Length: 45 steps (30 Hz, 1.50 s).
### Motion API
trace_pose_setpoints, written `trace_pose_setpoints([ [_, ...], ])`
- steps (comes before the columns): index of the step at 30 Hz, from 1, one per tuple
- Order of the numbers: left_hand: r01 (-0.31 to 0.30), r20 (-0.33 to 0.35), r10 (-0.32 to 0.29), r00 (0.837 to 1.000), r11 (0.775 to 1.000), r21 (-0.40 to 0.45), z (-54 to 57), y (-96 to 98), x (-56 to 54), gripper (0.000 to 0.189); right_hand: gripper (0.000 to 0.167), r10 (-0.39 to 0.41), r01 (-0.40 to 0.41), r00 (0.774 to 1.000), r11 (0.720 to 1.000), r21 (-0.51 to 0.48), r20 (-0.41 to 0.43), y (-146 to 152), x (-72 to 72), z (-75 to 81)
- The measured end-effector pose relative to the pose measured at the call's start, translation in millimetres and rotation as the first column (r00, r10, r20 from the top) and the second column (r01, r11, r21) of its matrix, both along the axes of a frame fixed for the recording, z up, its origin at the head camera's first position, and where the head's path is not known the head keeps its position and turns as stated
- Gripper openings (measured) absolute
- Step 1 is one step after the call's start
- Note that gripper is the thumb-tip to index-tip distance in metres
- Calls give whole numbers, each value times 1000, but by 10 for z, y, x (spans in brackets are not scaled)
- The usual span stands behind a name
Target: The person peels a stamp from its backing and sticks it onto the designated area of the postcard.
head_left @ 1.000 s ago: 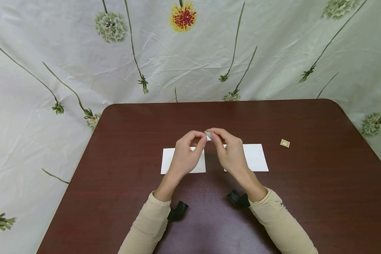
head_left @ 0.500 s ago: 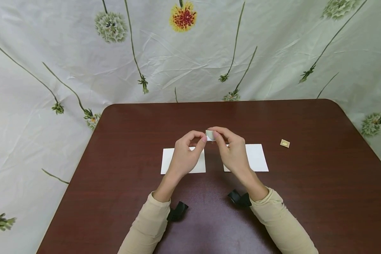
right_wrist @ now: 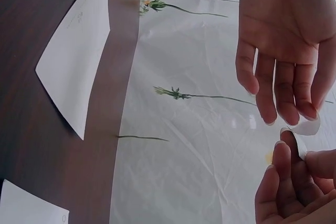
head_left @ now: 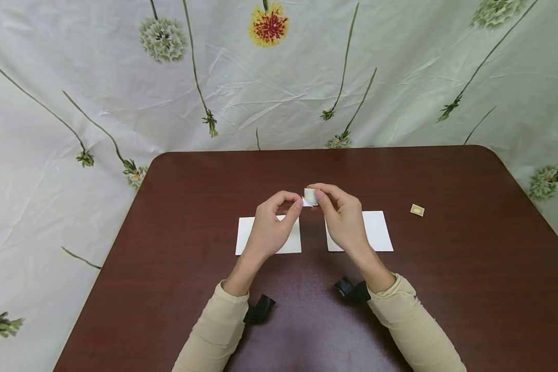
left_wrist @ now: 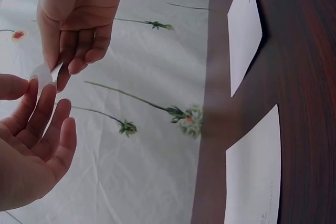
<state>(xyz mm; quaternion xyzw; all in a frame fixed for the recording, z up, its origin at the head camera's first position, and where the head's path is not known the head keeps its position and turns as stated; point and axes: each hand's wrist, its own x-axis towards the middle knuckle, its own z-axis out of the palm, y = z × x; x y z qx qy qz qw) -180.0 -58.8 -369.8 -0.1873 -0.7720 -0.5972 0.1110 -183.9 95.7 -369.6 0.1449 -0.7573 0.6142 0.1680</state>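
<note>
My right hand pinches a small pale square sticker between thumb and index finger. My left hand pinches a thin white backing slip by its edge, just below and left of the sticker. In the left wrist view the slip looks translucent and curved, and the sticker's edge angles away from it. The right wrist view shows the sticker curling in my right fingers, beside the slip. Both hands are raised above the table.
On the brown table lie two white cards, the left one and right one, partly behind my hands. A small yellowish square lies farther right. Black straps hang at my wrists. Flowered cloth covers the wall behind.
My right hand has moved slightly right and away from me with the sticker, so more of the square and slip shows between the hands. My left hand has stayed nearly still.
</note>
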Motion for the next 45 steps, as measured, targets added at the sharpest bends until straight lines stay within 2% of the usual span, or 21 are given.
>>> trace_pose_setpoints([
  [13,-11,28,12,1000,1000,-23,-4,-26,-12,10,18,-9,11,1000,997,-71,22,64,-42,21],
  [21,-17,52,19,998,999,-34,1,-61,-33,9,18,-42,43,999,997,-68,18,87,-57,36],
  [24,-36,60,38,997,998,-48,12,-110,-46,10,18,-48,50,998,996,-70,30,87,-58,31],
  [30,-93,60,101,993,989,-118,36,-303,-113,12,18,-47,50,998,996,-71,45,83,-49,20],
  [33,-120,82,133,988,982,-146,44,-432,-161,14,18,-39,44,998,996,-77,57,78,-42,18],
  [40,-210,143,235,961,963,-171,47,-750,-245,16,18,1,9,995,994,-106,102,64,-40,16],
  [45,-243,192,271,943,957,-161,28,-939,-298,19,18,12,0,994,994,-112,109,52,-41,20],
])
